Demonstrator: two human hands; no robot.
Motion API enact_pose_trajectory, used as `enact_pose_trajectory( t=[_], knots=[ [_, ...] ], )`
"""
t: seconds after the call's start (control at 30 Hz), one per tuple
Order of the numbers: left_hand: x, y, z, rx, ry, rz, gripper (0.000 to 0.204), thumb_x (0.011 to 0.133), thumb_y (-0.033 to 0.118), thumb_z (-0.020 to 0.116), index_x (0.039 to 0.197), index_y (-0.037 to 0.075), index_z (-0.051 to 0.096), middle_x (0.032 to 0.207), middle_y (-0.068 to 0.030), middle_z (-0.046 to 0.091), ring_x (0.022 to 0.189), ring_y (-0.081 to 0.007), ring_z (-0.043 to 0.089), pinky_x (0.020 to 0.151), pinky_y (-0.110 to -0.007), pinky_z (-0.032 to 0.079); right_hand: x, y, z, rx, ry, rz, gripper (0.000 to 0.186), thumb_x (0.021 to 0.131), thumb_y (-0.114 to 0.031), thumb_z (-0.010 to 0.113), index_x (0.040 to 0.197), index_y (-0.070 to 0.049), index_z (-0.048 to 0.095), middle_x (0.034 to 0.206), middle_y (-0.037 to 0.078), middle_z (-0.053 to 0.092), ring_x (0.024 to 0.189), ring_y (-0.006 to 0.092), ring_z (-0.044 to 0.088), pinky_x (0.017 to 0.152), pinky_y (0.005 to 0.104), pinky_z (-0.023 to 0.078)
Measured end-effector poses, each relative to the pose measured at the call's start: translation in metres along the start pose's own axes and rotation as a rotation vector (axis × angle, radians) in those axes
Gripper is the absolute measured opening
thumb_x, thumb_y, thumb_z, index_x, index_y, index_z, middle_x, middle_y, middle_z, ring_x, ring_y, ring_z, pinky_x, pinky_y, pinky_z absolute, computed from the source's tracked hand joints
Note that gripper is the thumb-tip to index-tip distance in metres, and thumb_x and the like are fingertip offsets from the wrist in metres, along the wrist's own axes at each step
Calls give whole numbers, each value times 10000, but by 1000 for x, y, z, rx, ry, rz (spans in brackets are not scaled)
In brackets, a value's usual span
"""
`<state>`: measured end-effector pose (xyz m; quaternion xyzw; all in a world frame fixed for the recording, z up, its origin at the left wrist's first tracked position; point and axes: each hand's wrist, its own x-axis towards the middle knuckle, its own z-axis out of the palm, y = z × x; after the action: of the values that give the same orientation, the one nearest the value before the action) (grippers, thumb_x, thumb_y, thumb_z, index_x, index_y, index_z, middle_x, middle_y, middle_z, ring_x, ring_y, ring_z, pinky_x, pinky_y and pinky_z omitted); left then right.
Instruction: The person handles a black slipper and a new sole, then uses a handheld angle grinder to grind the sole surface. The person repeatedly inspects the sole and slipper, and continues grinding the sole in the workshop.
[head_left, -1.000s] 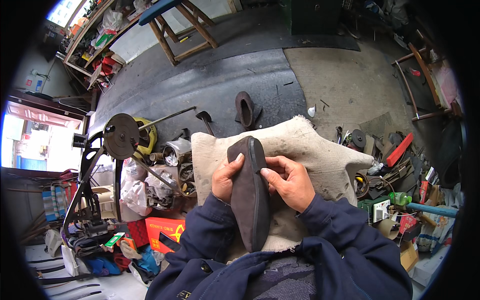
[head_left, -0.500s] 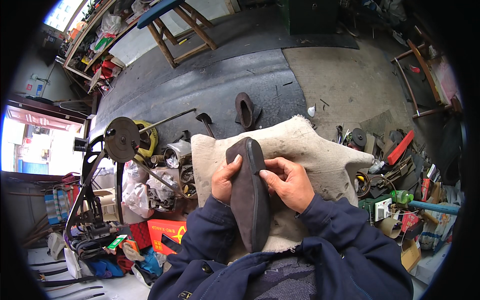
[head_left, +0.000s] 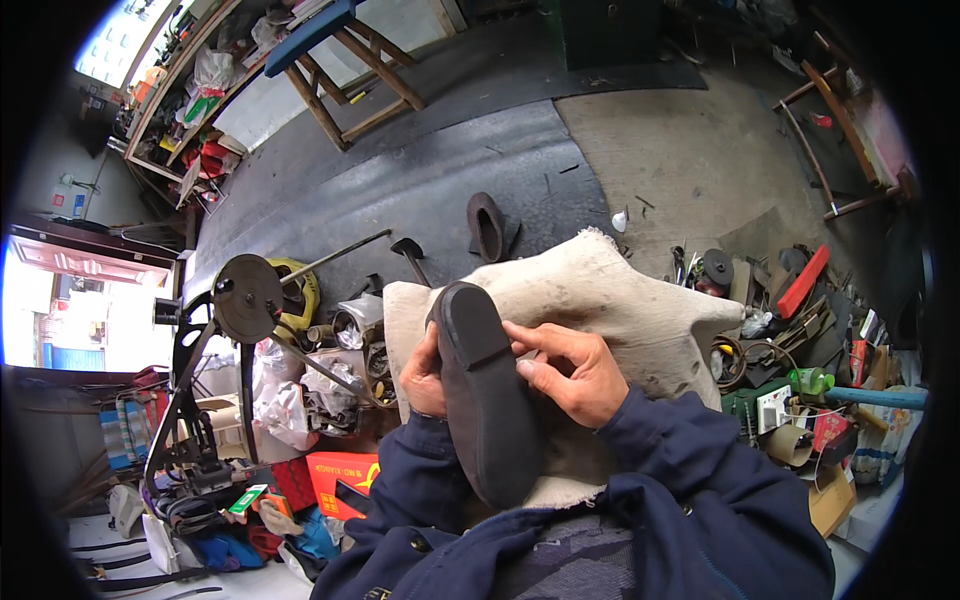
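A dark brown suede shoe is sole up, its dark flat sole and blockier heel facing me, heel end away from me. My left hand is closed on its left side, most fingers hidden behind it. My right hand is at the shoe's right edge beside the heel, index finger and thumb apart, their tips at or very near the edge. A stained cream cloth lies beneath. Another brown shoe stands on the dark floor sheet beyond the cloth.
A black cast-iron machine with a wheel stands left, among plastic bags and a red box. Right are tool clutter, a red bar and a blue pole. A wooden stool is ahead; a wooden chair is far right.
The shoe has turned so more sole faces up, and its heel end has swung left. My left hand moved left with it; my right fingers loosened from their grip near the heel.
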<state>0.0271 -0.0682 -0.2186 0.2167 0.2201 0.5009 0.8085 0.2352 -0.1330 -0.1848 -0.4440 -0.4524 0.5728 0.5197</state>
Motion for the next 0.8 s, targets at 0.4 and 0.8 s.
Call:
enact_pose_trajectory(
  t=[0.4,0.8],
  knots=[
    [2,5,-3,617,175,240,519,1128,382,452,1384,-43,605,1306,-204,688,1164,-321,692,1013,-456,573,-4,-9,-3,-44,-115,-214,539,889,24,716,1421,-36,658,1150,101,653,923,135,611,825,271,529],
    [4,5,10,113,-86,-58,687,1017,541,564,1472,26,538,1365,-172,666,1246,-306,655,1097,-470,507,-4,-14,-9,-86,-73,-322,558,876,25,721,1425,-46,651,1141,100,602,936,160,588,848,288,513]
  ],
)
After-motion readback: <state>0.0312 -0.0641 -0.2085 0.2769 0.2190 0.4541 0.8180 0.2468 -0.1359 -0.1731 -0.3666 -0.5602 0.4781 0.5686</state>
